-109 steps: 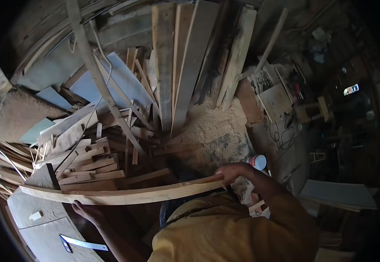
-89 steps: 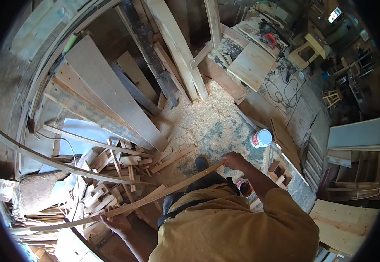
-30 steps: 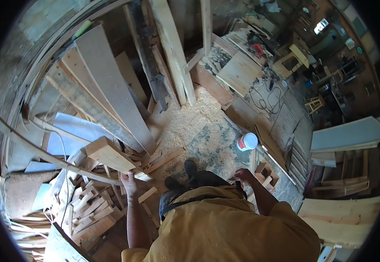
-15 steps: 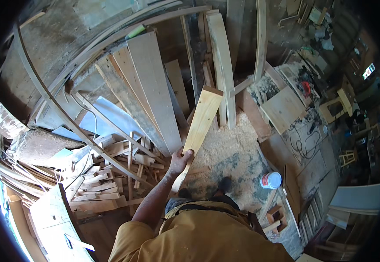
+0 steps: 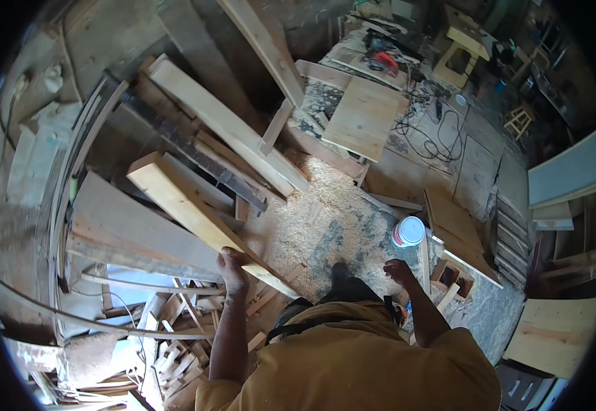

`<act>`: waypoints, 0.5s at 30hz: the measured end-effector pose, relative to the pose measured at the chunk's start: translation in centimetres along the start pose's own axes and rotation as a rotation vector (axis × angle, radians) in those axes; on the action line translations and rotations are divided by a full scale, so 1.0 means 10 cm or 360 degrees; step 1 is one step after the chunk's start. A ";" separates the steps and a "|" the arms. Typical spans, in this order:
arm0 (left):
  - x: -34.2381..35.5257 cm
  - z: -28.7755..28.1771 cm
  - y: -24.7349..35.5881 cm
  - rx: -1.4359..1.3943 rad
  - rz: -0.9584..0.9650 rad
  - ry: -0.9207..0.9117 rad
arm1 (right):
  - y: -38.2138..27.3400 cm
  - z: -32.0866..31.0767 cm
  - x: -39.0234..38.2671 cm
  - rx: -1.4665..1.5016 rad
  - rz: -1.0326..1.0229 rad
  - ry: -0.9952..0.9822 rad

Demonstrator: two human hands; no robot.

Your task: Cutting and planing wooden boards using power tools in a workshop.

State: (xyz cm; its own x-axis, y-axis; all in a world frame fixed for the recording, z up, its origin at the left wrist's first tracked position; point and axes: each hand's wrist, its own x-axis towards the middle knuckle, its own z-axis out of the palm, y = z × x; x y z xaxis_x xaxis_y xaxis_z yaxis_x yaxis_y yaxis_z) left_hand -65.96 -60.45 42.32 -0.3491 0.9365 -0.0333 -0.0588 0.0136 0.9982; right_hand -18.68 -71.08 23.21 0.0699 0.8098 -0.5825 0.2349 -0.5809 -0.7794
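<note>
My left hand (image 5: 233,268) is closed around the lower part of a long pale wooden board (image 5: 188,209). The board slants up to the far left, and its near end reaches down close to my legs. Out to the right, my right hand (image 5: 398,272) is loosely curled, with nothing visible in it. A white bucket with a lid (image 5: 409,231) stands on the floor just beyond that hand. Next to the bucket, on its near side, sits a small wooden box (image 5: 450,277).
Tall planks (image 5: 222,123) lean at the far left. Offcuts (image 5: 178,366) lie heaped at the near left. Sawdust (image 5: 325,181) covers part of the floor. Beyond it are a flat wooden panel (image 5: 363,116), a red power tool (image 5: 385,63) and a coiled black cable (image 5: 441,147). A stool (image 5: 519,122) stands far right.
My view has turned to the right. The board has tilted over to the left in my left hand. My right hand has come into view beside the bucket.
</note>
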 end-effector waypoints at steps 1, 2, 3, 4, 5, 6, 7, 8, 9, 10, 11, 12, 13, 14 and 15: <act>0.05 0.10 -0.01 -0.0180 -0.0002 0.0049 | 0.02 -0.02 0.01 -0.0004 -0.0050 -0.0018; 0.09 0.22 -0.02 -0.0359 -0.0013 0.0097 | 0.04 -0.03 0.01 -0.0009 -0.0095 -0.0035; 0.16 0.42 0.07 -0.0505 0.0044 0.0274 | -0.01 -0.02 0.01 -0.0056 -0.0090 -0.0008; 0.13 0.57 0.17 -0.0648 0.0020 0.0363 | -0.09 -0.01 0.03 -0.0038 -0.0078 0.0007; 0.14 0.68 0.38 -0.0687 0.0091 0.0088 | -0.28 -0.01 -0.02 -0.0186 -0.0285 0.0008; 0.14 0.76 0.55 -0.0726 0.0156 -0.0186 | -0.45 0.00 -0.07 -0.0336 -0.0485 0.0008; 0.18 0.81 0.66 -0.0716 0.0139 -0.0205 | -0.57 0.01 -0.06 -0.0315 -0.0510 -0.0134; 0.27 0.85 0.75 -0.0747 0.0190 -0.0414 | -0.71 0.02 -0.02 -0.0293 -0.0536 -0.0268; 0.33 0.92 0.83 -0.0779 0.0240 -0.0619 | -0.83 0.04 0.01 -0.0526 -0.0815 -0.0252; 0.36 1.04 0.93 -0.0774 0.0217 -0.0643 | -0.99 0.08 0.05 -0.0761 -0.1086 -0.0229; 0.38 1.13 1.06 -0.0854 0.0229 -0.0731 | -1.35 0.13 -0.01 -0.0532 -0.0869 -0.0268; 0.39 1.20 1.15 -0.0935 0.0229 -0.0822 | -1.71 0.21 -0.11 -0.0299 -0.0643 -0.0299; 0.42 1.25 1.21 -0.0874 0.0322 -0.0966 | -1.90 0.30 -0.11 -0.0293 -0.0758 -0.0279; 0.43 1.31 1.28 -0.0868 0.0288 -0.0982 | -2.06 0.38 -0.09 -0.0289 -0.0872 -0.0259; 0.43 1.37 1.34 -0.0907 0.0280 -0.1110 | -2.25 0.44 -0.09 -0.0303 -0.1017 -0.0314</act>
State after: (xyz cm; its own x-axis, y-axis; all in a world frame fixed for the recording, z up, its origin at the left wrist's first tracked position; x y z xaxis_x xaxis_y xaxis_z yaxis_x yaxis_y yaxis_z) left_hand -55.44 -51.43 56.25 0.2362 0.9105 0.3394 -0.5754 -0.1505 0.8039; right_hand -28.26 -59.13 40.30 -0.3119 0.9477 -0.0682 0.3386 0.0438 -0.9399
